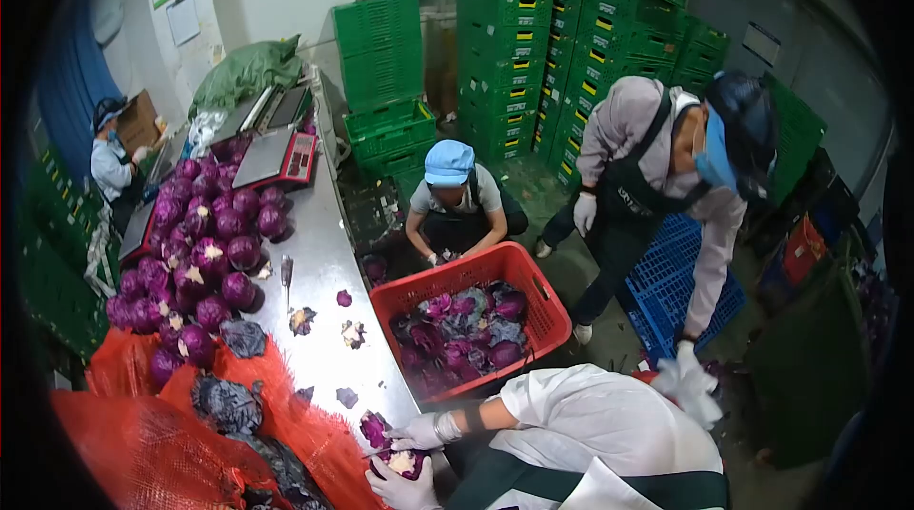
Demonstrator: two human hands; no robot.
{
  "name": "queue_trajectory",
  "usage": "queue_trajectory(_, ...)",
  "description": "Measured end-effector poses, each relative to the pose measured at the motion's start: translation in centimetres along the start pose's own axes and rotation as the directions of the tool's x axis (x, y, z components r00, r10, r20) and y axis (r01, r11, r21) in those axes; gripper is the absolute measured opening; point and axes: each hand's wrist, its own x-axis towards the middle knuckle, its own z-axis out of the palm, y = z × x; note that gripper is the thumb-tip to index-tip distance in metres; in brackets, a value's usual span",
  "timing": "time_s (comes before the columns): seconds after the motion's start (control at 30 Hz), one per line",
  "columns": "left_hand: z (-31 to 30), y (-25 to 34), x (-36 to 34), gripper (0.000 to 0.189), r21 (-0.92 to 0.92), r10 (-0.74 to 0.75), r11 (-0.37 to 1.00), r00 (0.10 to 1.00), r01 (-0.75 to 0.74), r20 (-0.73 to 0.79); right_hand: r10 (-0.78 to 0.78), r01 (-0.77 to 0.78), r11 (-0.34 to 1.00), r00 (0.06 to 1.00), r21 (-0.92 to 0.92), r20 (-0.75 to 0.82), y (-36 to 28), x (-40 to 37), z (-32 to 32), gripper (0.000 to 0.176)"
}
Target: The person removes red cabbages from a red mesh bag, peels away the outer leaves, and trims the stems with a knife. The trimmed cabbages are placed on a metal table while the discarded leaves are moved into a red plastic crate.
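My left hand (404, 488), in a white glove, is closed around a purple cabbage (407, 463) with a pale cut base, at the table's near edge. Just above it my right hand (425, 431), also gloved, is closed on what looks like a knife (377, 454), its thin blade beside the cabbage. Loose purple leaves (374, 428) lie next to my fingers. More leaf scraps (347, 398) are scattered on the metal table (327, 274).
Purple cabbages (211, 258) are heaped by a scale (276, 158) and red mesh sacks (181, 443). Another knife (287, 277) lies on the table. A red crate (552, 315) holds leaves. One co-worker crouches behind it; another bends at right. Green crates (505, 62) stand behind.
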Motion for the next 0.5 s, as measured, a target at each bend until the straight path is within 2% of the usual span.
queue_trajectory(0.03, 0.3, 0.0, 0.8, 0.096, -0.026, 0.001, 1.000, 1.000, -0.001, -0.004, -0.091, 0.090, 0.994, 0.996, -0.057, -0.006, 1.4, 1.1, 0.4, 0.060)
queue_trajectory(0.07, 4.4, -3.0, 2.5, 0.094, 0.007, 0.216, 0.974, 0.921, -0.226, -0.325, -0.121, 0.120, 0.993, 0.991, -0.022, -0.057, 2.5, 2.1, 0.8, 0.059)
queue_trajectory(0.1, 4.2, -2.8, 1.8, 0.093, 0.040, 0.228, 0.972, 0.902, -0.230, -0.367, -0.012, 0.016, 0.998, 0.998, 0.064, -0.069, 1.0, 1.0, 0.2, 0.059)
queue_trajectory(0.17, 5.4, -3.1, 1.4, 0.092, -0.048, 0.241, 0.955, 0.859, -0.293, -0.451, -0.001, 0.006, 0.994, 0.999, 0.108, -0.039, 0.0, -0.5, -0.8, 0.059)
queue_trajectory(0.2, 4.6, -3.5, 0.8, 0.091, 0.088, 0.300, 0.951, 0.812, -0.296, -0.501, -0.182, 0.183, 0.983, 0.980, 0.010, -0.074, 2.0, 1.2, 1.7, 0.058)
queue_trajectory(0.23, 5.5, -2.8, 1.1, 0.091, 0.084, 0.277, 0.957, 0.800, -0.276, -0.532, -0.173, 0.173, 0.985, 0.981, -0.007, -0.084, 2.6, 0.8, 0.9, 0.058)
queue_trajectory(0.3, 5.0, -2.3, 1.3, 0.091, 0.144, 0.269, 0.963, 0.853, -0.228, -0.447, -0.094, 0.102, 0.990, 0.992, 0.095, -0.088, 1.9, 0.2, 0.1, 0.058)
queue_trajectory(0.33, 5.0, -2.6, 1.4, 0.091, 0.154, 0.278, 0.960, 0.849, -0.232, -0.450, -0.022, 0.036, 0.986, 0.996, 0.165, -0.082, -0.1, -0.6, -0.9, 0.052)
queue_trajectory(0.47, 5.3, -3.9, 1.4, 0.094, 0.209, 0.254, 0.962, 0.861, -0.176, -0.442, -0.054, 0.080, 0.969, 0.992, 0.235, -0.112, 3.2, 2.0, 2.0, 0.058)
queue_trajectory(0.5, 4.8, -3.8, 1.4, 0.095, 0.224, 0.250, 0.960, 0.876, -0.168, -0.413, 0.020, 0.006, 0.926, 0.998, 0.376, -0.065, 3.3, 2.5, 2.0, 0.056)
